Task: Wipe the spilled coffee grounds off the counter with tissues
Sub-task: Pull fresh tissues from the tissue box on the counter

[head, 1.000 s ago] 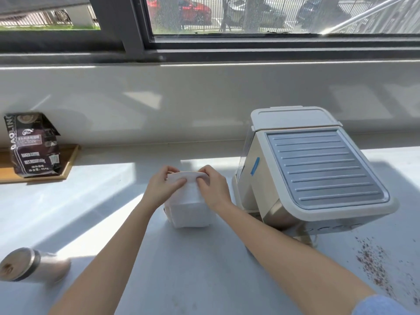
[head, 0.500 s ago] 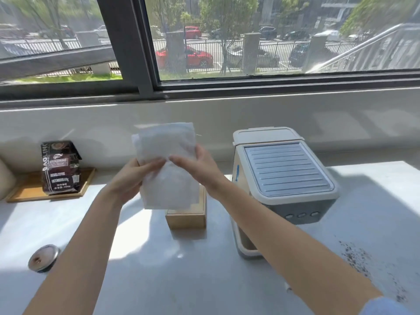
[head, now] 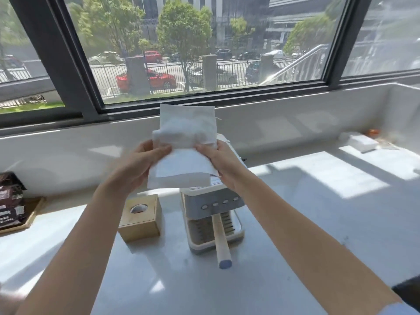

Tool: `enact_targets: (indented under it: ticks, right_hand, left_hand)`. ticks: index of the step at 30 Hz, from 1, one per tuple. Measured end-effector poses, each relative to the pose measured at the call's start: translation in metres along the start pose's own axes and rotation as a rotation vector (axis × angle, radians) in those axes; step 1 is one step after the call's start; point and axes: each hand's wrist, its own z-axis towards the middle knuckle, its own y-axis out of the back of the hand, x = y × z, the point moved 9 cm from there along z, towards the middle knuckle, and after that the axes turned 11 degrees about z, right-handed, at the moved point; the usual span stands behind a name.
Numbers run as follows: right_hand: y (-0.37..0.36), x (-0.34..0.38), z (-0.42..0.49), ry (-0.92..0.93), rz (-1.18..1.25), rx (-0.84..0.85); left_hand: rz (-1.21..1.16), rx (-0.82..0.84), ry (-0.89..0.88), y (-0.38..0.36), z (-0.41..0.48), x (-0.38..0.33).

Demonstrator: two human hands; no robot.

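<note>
Being held up over the table point(head: 295, 223), the tissues point(head: 184, 153) are pinched at either side by the left hand point(head: 145, 162) and right hand point(head: 221, 162), and a loose sheet could be dropped or torn if pulled unevenly; no grounds are seen.

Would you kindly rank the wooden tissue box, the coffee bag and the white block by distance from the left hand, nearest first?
1. Wooden tissue box, just below the left hand.
2. Coffee bag, far left.
3. White block, far right.

Pale-blue right sleeve point(head: 396, 309); bare forearms point(head: 75, 246)
</note>
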Motion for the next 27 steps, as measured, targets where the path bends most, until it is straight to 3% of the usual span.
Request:
enact_targets:
  ticks: [6, 10, 14, 17, 20, 24, 27]
  right_hand:
    - [0.083, 0.029, -0.045, -0.013, 0.336, -0.032]
    - [0.131, 0.057, -0.077, 0.006, 0.395, -0.064]
    - [0.184, 0.079, -0.110, 0.037, 0.187, -0.148]
    - [0.215, 0.087, -0.133, 0.092, -0.035, -0.173]
    - [0.241, 0.087, -0.153, 0.099, 0.002, -0.166]
    - [0.269, 0.079, -0.171, 0.076, 0.004, -0.186]
    - [0.289, 0.067, -0.179, 0.054, 0.006, -0.220]
  left_hand:
    - [-0.116, 0.096, 0.003, -0.102, 0.014, -0.002]
    - [-0.229, 0.178, 0.061, -0.175, 0.012, -0.006]
    - [-0.106, 0.275, 0.116, -0.236, 0.008, 0.006]
    - [0.023, 0.232, 0.008, -0.264, 0.010, 0.007]
    - [-0.165, 0.277, -0.020, -0.296, 0.013, 0.008]
    - [-0.344, 0.457, 0.235, -0.350, -0.003, 0.035]
    - [-0.325, 0.510, 0.267, -0.375, -0.009, 0.058]
